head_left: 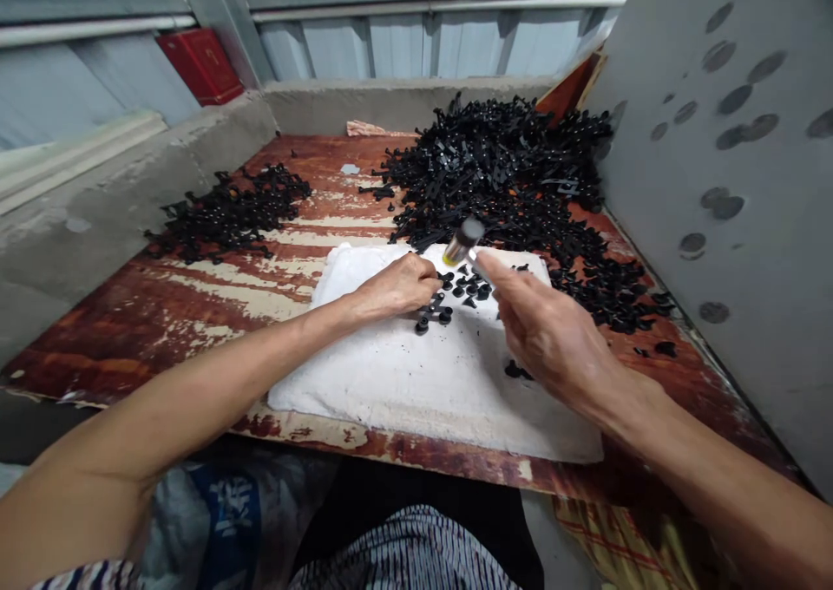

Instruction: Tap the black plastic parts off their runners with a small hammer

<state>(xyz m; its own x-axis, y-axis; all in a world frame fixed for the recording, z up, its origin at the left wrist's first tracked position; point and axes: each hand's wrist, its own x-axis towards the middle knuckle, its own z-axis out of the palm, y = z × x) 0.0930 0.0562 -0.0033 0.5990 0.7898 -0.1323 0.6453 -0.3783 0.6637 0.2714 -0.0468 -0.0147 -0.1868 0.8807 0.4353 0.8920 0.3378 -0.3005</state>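
My right hand (pixel 553 338) is closed around the handle of a small hammer (pixel 463 241). Its head is raised above the cloth, slightly blurred, with a dark end up and a yellow face down. To the left of it, my left hand (pixel 403 285) has its fingers curled and pinched at a small black part (pixel 432 311), mostly hidden by the fingers. Several loose black pieces (pixel 469 288) with round, flared ends lie between the two hands on a folded white cloth (pixel 390 382). Another black piece (pixel 517 370) lies partly under my right hand.
A large heap of black parts (pixel 495 165) covers the back right of the worn red-brown board (pixel 130 312). A smaller pile (pixel 234 213) lies at the left. A grey panel (pixel 709 182) stands along the right edge, and a low concrete ledge (pixel 325 104) runs behind.
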